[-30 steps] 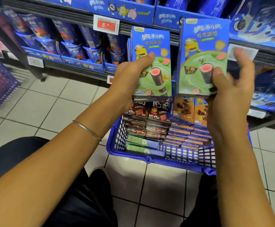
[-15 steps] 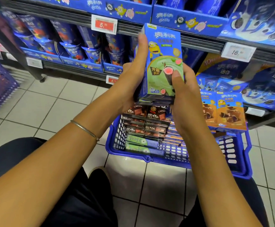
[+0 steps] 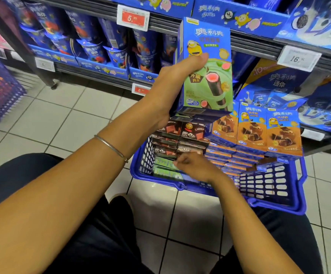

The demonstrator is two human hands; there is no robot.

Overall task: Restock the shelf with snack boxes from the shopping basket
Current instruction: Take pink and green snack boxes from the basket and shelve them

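Holding position noted: left hand [image 3: 170, 84] grips the green box stack [image 3: 210, 80] upright above the shopping basket [image 3: 275, 206], thumb laid across the front face, other fingers hidden behind. Bottom edges show more than one box; the count is uncertain. The stack's long axis is vertical and its printed face is toward the camera, close in front of the shelf [image 3: 255, 46].

Right hand [image 3: 198, 168] is low inside the basket, fingers loosely curled with the tips at the flat green boxes [image 3: 163, 168]. Blur prevents saying whether it has pinched one or only touches.

Key relation: the flat green boxes lie in the basket's near-left corner, to the left of the right fingertips. Their long axis runs roughly along the near wall. The fingers point leftward, more or less down that axis. Chocolate boxes [image 3: 180, 135] are stacked just behind, and orange boxes [image 3: 252, 131] stand upright to the right.

Judgement: the right hand is nearer and free, while the left is occupied. The pick probably needs a pinch across the top box's narrow width, then a turn to upright to match the held stack.
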